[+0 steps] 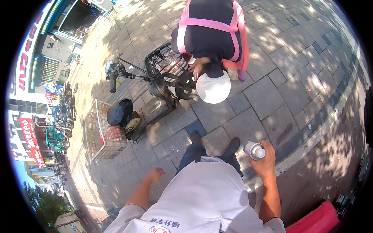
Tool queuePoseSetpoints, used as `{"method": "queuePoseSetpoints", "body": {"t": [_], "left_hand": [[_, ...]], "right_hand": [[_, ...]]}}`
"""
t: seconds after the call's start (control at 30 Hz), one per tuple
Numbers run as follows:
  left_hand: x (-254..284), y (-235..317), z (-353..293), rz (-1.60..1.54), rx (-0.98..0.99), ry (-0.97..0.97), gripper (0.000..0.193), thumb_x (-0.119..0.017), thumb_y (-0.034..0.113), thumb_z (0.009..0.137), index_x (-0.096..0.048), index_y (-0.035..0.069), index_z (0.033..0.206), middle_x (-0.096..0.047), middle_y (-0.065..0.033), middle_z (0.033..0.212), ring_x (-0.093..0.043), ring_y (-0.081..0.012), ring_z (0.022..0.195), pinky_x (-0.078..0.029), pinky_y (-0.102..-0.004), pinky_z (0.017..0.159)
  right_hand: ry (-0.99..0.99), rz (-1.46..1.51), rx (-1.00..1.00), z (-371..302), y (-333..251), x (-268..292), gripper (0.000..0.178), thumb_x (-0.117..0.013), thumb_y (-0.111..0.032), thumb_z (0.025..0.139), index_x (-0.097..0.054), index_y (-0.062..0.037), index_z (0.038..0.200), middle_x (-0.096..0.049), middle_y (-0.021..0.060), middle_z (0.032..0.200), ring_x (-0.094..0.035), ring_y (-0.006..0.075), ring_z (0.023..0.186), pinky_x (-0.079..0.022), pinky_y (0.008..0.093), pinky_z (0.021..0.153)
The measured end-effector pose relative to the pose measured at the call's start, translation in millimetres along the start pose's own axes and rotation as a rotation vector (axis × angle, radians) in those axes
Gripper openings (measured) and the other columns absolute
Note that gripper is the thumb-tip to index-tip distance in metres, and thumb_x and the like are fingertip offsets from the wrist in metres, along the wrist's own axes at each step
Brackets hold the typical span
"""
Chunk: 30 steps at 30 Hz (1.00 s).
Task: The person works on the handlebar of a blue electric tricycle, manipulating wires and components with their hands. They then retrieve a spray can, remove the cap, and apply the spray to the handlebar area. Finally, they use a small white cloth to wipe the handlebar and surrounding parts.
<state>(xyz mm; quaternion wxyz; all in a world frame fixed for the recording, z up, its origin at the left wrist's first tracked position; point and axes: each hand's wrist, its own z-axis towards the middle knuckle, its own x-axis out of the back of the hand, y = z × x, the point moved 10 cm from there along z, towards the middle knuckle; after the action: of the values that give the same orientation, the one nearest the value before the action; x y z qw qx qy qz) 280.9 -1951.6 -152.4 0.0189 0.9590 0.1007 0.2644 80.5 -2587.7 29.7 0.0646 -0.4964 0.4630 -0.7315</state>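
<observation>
On sunlit grey paving (264,99), a scooter (158,90) stands at 10 o'clock, and a person (211,37) at 12 o'clock bends beside its basket (151,64). My right hand (265,161) grasps a can (254,150) at 4 o'clock, while my left hand (156,174) hangs loose at 7 o'clock, holding nothing. I judge I'm holding the can ready, so the next move calls for a firm grip, clear of the white hat (213,88).

Smooth metallic-looking can (254,150), plastic crate (114,150) (matt, by its look), rough stone paving (268,97), cloth shirt (206,188)
</observation>
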Motion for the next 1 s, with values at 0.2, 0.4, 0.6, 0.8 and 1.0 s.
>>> {"method": "queuePoseSetpoints", "body": {"t": [0.2, 0.4, 0.6, 0.8, 1.0], "left_hand": [[4, 9, 7, -0.158, -0.025, 0.026, 0.057, -0.074, 0.046, 0.095, -0.073, -0.001, 0.126, -0.073, -0.0187, 0.122, -0.068, -0.0291, 0.110, -0.054, -0.0396, 0.096], [-32, 31, -6, 0.058, -0.107, -0.138, 0.059, -0.069, 0.052, 0.096, -0.073, 0.001, 0.126, -0.070, -0.0200, 0.131, -0.064, -0.0352, 0.122, -0.050, -0.0421, 0.105], [-5, -1, 32, -0.048, -0.181, -0.079, 0.057, -0.068, 0.051, 0.096, -0.075, 0.001, 0.121, -0.071, -0.0232, 0.128, -0.066, -0.0382, 0.122, -0.049, -0.0436, 0.107], [-6, -58, 71, -0.220, -0.147, -0.083, 0.059, -0.071, 0.049, 0.096, -0.072, -0.002, 0.126, -0.073, -0.0218, 0.126, -0.068, -0.0334, 0.116, -0.052, -0.0426, 0.101], [-19, -141, 100, -0.272, -0.127, -0.160, 0.054, -0.071, 0.048, 0.095, -0.075, -0.001, 0.119, -0.074, -0.0231, 0.120, -0.070, -0.0366, 0.112, -0.053, -0.0452, 0.098]], "right_hand": [[-0.053, 0.039, 0.070, -2, -9, -8, 0.079, -0.098, -0.016, 0.053, -0.058, -0.0083, 0.120, -0.065, 0.0161, 0.108, -0.062, 0.0421, 0.100, -0.046, 0.0518, 0.085], [-0.074, 0.018, 0.092, -4, -33, -17, 0.078, -0.097, -0.015, 0.054, -0.058, -0.0076, 0.121, -0.066, 0.0167, 0.110, -0.062, 0.0425, 0.102, -0.047, 0.0513, 0.086], [-0.101, -0.007, 0.167, -2, -87, -49, 0.079, -0.098, -0.015, 0.053, -0.059, -0.0063, 0.121, -0.066, 0.0166, 0.108, -0.063, 0.0423, 0.101, -0.048, 0.0513, 0.086], [-0.232, -0.098, 0.170, 3, -152, -119, 0.083, -0.099, -0.017, 0.052, -0.060, -0.0045, 0.124, -0.067, 0.0170, 0.110, -0.063, 0.0407, 0.101, -0.048, 0.0509, 0.087], [-0.286, -0.104, 0.288, 4, -240, -188, 0.084, -0.100, -0.017, 0.051, -0.061, -0.0045, 0.125, -0.068, 0.0176, 0.116, -0.064, 0.0412, 0.105, -0.049, 0.0522, 0.092]]}}
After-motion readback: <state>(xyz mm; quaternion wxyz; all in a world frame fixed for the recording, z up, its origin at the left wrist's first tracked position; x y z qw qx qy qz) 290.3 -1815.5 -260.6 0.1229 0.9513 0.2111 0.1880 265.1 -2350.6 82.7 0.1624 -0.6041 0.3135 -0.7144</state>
